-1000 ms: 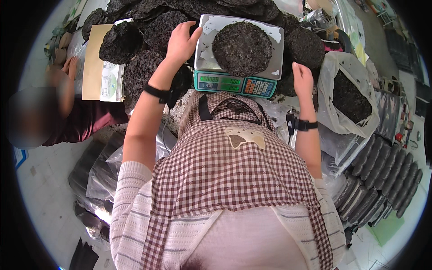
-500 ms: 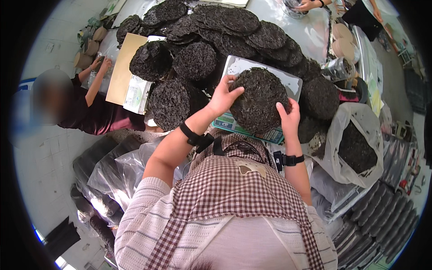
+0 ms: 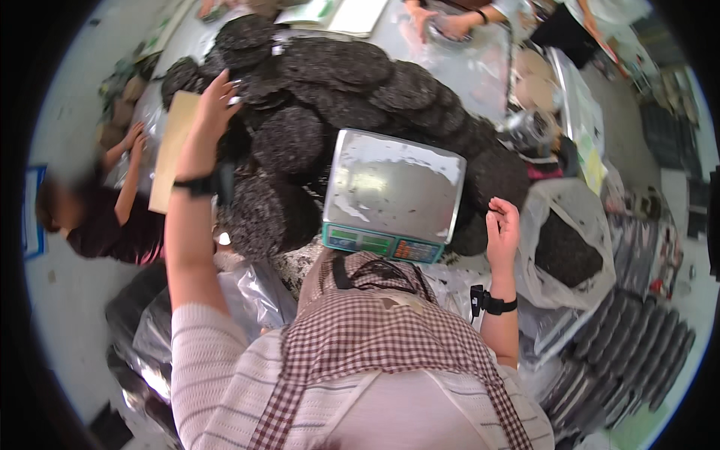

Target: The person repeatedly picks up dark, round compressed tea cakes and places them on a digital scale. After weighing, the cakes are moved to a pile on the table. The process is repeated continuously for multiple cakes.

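Note:
My left hand [image 3: 215, 109], blurred with fingers stretched out, reaches over the far left stacks of dark, crinkled round cakes that look like dried seaweed; nothing shows in it. Below that forearm's right side, a thick seaweed stack [image 3: 262, 217] lies on its side, with another seaweed cake [image 3: 289, 141] beyond it. The digital scale [image 3: 394, 180], with a steel plate and green front panel, sits before me, only dark crumbs and worn white film on its plate. To its right my right hand [image 3: 502, 231] hovers with loosely curled, empty fingers.
Many overlapping seaweed cakes [image 3: 337, 67] curve behind the scale. A clear plastic bag [image 3: 529, 255] holding dark seaweed stands at right, near a clear jar [image 3: 529, 127]. Tan cardboard [image 3: 171, 154] lies at left. A co-worker [image 3: 112, 217] works at left; another person's hands [image 3: 450, 26] are across the table.
Both hands have let go of the round seaweed cake, which has left the scale. My left hand has swung far left; my right has dropped slightly. The whole view has shifted.

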`<action>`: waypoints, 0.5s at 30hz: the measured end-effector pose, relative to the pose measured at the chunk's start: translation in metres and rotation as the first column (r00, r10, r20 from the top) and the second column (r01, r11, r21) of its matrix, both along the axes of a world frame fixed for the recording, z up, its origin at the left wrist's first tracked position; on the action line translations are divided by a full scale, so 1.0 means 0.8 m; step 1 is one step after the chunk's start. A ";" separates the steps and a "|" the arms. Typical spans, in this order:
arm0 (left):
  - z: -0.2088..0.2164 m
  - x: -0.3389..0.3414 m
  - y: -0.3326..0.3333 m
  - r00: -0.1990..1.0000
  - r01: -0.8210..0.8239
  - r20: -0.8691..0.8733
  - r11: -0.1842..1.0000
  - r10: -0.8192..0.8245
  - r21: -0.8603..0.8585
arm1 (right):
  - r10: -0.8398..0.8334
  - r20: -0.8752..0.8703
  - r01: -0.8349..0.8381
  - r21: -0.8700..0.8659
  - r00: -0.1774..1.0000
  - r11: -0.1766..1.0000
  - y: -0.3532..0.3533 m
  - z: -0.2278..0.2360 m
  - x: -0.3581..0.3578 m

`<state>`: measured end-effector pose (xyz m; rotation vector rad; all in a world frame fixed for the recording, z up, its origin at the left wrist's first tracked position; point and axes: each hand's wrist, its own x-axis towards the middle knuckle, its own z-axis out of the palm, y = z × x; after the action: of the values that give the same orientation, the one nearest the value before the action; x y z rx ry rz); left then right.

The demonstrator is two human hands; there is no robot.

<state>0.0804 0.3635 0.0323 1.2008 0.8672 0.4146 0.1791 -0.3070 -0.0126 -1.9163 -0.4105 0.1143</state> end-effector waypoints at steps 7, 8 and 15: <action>-0.046 -0.266 -0.225 0.797 0.581 -0.600 0.355 -0.069 0.732 | -0.549 0.049 0.539 -0.277 0.835 0.795 -0.195 -0.098 0.059; -0.068 -0.291 -0.235 0.695 0.681 -0.718 0.290 0.030 0.672 | -0.457 0.067 0.451 -0.339 0.887 0.826 -0.170 -0.090 0.069; -0.099 -0.300 -0.230 0.557 0.804 -0.827 0.297 -0.074 0.515 | 0.134 0.204 0.109 -0.853 0.970 0.511 -0.080 -0.154 0.126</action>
<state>-0.1592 0.1798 -0.0473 2.6983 0.8008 -0.2258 0.2800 -0.3708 -0.1356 -2.9686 -0.6058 0.0979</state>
